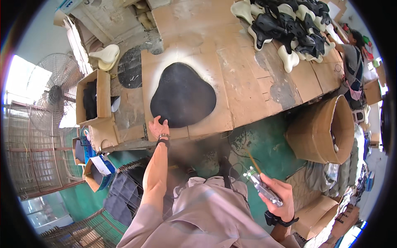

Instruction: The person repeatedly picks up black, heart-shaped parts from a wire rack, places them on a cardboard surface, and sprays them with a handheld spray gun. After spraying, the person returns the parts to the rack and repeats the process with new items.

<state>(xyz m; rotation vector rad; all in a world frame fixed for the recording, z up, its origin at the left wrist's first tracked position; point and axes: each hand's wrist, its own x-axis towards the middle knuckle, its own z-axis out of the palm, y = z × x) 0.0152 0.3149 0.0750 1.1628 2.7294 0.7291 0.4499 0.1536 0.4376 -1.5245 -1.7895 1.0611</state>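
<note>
A black, rounded-triangular saddle cover piece lies flat on cardboard, with a whitish sprayed-looking halo around its far edges. At its near left corner, my left hand touches the rim, fingers and thumb slightly apart. Low on the right, away from the table, my right hand is wrapped around a grey metal spray gun. A thin brownish rod or tube extends beyond the gun, and a dark hose loops nearby.
Black and cream bicycle saddles are heaped at the far right, near another person. Pale saddle pads and an open box stand left. A large carton is right of the table; a fan stands far left.
</note>
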